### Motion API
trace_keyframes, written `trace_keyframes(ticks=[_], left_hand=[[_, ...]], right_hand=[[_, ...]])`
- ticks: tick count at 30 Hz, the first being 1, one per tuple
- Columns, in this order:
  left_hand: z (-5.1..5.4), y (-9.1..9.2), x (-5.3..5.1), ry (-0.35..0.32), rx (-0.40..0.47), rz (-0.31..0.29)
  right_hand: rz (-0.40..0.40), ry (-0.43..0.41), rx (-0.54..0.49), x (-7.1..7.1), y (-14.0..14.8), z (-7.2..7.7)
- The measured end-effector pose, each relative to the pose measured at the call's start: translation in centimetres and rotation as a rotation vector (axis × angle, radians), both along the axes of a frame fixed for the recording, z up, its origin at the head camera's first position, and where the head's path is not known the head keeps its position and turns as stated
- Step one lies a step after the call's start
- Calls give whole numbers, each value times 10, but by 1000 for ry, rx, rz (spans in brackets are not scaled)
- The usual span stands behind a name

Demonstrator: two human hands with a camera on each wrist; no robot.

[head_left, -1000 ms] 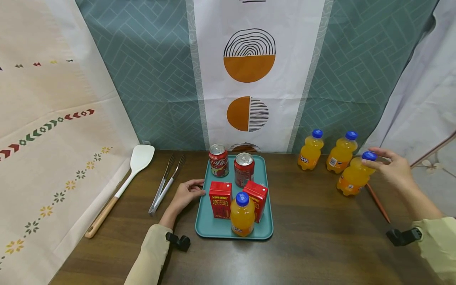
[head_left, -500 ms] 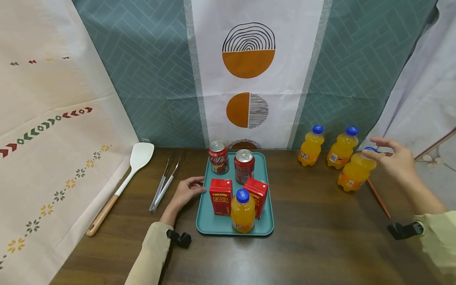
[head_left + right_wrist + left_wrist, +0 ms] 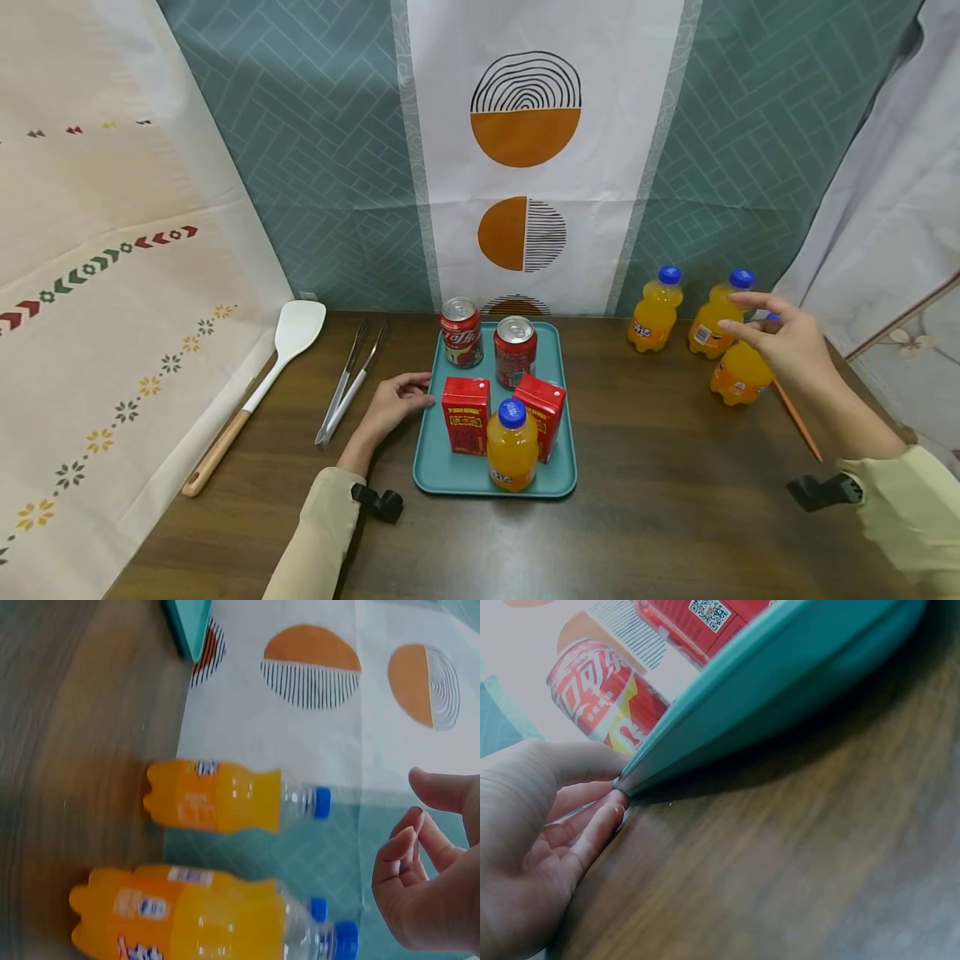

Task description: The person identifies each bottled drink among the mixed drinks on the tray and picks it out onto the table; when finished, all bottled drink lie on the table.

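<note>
My left hand (image 3: 393, 406) pinches the left rim of a teal tray (image 3: 465, 482); in the left wrist view its thumb and fingertips meet at the tray's edge. On the tray stand two red soda cans (image 3: 461, 337), two red drink cartons (image 3: 467, 421) and an orange soda bottle (image 3: 512, 450) with a blue cap. My right hand (image 3: 787, 346) holds nothing, its fingers loosely bent, in front of an orange soda bottle (image 3: 738, 375) whose top it partly hides. Two more such bottles, one left (image 3: 656, 317) and one in the middle (image 3: 705, 329), stand upright behind.
Left of the tray lie metal tongs (image 3: 348, 387) and a white spatula (image 3: 297, 333) with a wooden handle. A thin brown stick (image 3: 798, 421) lies by the right forearm. Patterned cloths hang behind the wooden table (image 3: 645, 517) and at its sides.
My right hand has let go of the nearest orange soda bottle's cap and moved left, toward the middle bottle. The bottle remains standing. My left hand has kept its place on the tray.
</note>
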State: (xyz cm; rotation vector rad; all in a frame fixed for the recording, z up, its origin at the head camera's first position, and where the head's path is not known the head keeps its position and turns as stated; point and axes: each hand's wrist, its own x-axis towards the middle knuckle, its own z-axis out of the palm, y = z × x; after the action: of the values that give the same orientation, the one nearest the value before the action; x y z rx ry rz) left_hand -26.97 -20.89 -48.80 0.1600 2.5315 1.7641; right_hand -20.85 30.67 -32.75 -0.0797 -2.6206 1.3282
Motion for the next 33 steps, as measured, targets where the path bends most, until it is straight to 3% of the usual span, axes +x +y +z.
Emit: trace_keyframes(ticks=[7,12,14,19,33], left_hand=[[5,1,1,-19,16,-10],[26,5,14,-32,7,-23],[24,4,13,-27,4,-24],[3,-1,1,-14,10,-12],[4,-1,2,-4,0,-11]], right_hand=[[94,-13,25,-5,-23,-1],[179,-23,-39,-3,-44,-3],[208,-29,-72,-2,-54,-4],[274,-48,-73,-1,-79,-5],[475,-72,-71,-3,-135,-13]])
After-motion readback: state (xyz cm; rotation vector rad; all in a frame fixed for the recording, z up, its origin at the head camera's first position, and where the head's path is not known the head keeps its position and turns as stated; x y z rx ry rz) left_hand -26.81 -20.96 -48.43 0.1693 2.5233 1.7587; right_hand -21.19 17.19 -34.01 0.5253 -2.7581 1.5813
